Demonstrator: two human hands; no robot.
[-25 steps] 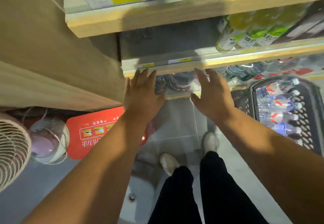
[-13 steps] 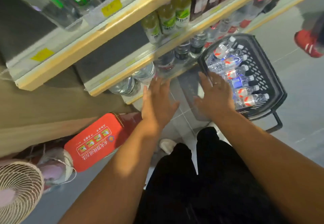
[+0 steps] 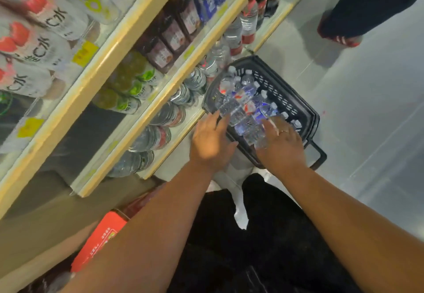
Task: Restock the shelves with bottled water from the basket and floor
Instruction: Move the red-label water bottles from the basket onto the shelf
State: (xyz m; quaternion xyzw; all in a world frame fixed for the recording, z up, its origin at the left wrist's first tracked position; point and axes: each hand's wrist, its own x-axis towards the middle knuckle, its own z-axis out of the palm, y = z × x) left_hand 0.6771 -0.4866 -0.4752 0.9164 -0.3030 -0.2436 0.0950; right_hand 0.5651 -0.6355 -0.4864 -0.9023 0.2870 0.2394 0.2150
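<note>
The fingers point(image 3: 274, 124) of the right hand point(image 3: 283, 145) are spread out and lie on top of the water bottles point(image 3: 243, 111) in the basket point(image 3: 289, 102). They touch the bottles, but they are not closed around any of them. There is a ring on one finger. The fingers point(image 3: 214, 120) of the left hand point(image 3: 210, 142) are spread open too. Their tips reach the near edge of the basket, just beside the bottles, and they hold nothing.

The basket is black with holes in its sides. It sits on the grey floor point(image 3: 367, 113), right next to the bottom shelf point(image 3: 181, 136). It is full of small clear bottles lying on their sides, with white caps and red and blue labels.

The bottom shelf has clear water bottles lying in a row with their ends facing out. The shelf above point(image 3: 146, 109) has green drinks, dark drinks and blue ones. The top shelf point(image 3: 75, 97) has white bottles with red caps, and yellow price tags on its edge.

A red box point(image 3: 101, 240) lies on the floor near the left arm. The person has black trousers point(image 3: 263, 246). Another person's red shoe point(image 3: 339, 39) is on the floor, well apart from the basket
</note>
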